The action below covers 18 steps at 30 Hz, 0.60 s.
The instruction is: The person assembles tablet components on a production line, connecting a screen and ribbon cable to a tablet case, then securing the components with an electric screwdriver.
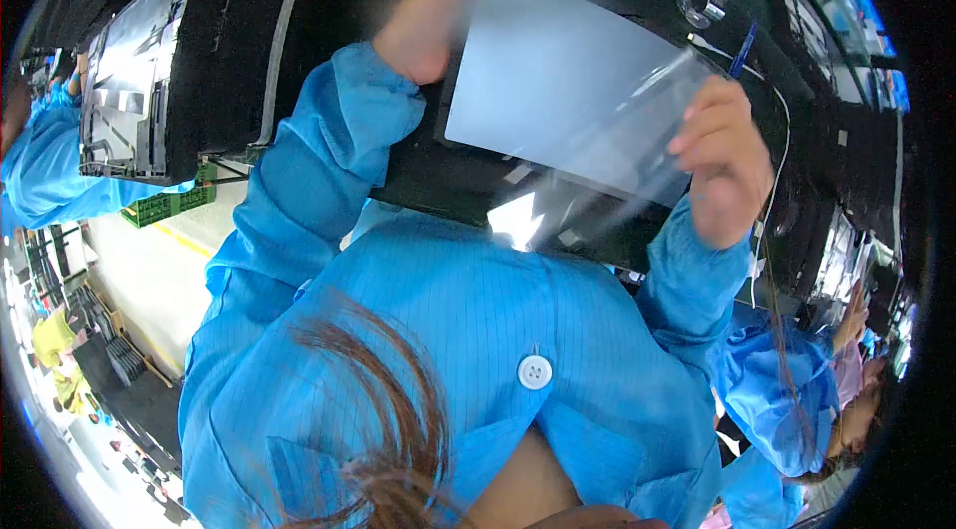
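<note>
A flat rectangular screen panel (558, 71) with a dark frame and a pale, bright face lies tilted before me. At its upper left corner is my left hand (428, 21), gripping the edge with thumb and fingers stretched along it; part of the hand is blurred. My right hand (722, 160) is closed, pinching a sheet of clear plastic film (607, 205) by its right side. The film spans the panel's lower right part and hangs past its near edge, bright with reflections. How much of it touches the panel, I cannot tell.
A roll of clear tape (705, 3), a blue pen (743, 51) and a white cable (782, 96) lie beyond my right hand. Left stands a black rack with shiny panels (134, 71), a green crate (169, 207) below it. Blue-sleeved people work on both sides.
</note>
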### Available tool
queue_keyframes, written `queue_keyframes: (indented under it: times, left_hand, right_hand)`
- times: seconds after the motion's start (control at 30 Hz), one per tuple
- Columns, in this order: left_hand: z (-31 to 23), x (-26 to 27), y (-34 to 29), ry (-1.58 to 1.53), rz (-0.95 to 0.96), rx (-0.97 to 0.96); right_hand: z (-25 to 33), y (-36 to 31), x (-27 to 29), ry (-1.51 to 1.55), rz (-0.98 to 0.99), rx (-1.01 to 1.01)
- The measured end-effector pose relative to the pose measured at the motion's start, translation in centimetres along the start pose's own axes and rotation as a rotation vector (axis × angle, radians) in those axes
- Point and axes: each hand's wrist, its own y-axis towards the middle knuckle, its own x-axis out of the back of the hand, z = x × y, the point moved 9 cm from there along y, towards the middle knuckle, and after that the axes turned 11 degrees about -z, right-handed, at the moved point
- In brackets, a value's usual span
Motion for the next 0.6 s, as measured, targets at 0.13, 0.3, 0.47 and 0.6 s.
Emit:
queue_keyframes:
  times: [0.13,0.3,0.47,0.6]
  left_hand:
    - [0.1,-0.4,0.3,-0.081,0.123,-0.042]
    - [0.1,-0.3,0.3,-0.021,0.099,-0.089]
    - [0.0,-0.1,0.4,-0.067,0.104,-0.088]
    - [0.1,0.2,0.3,0.004,0.078,-0.136]
  right_hand:
    - [5.5,-1.0,-5.9,-0.405,0.254,0.168]
    - [6.1,-2.0,-8.6,-0.412,0.367,0.073]
    - [5.1,-1.2,-8.4,-0.56,0.333,0.052]
    - [3.2,-1.2,-7.5,-0.742,0.264,-0.026]
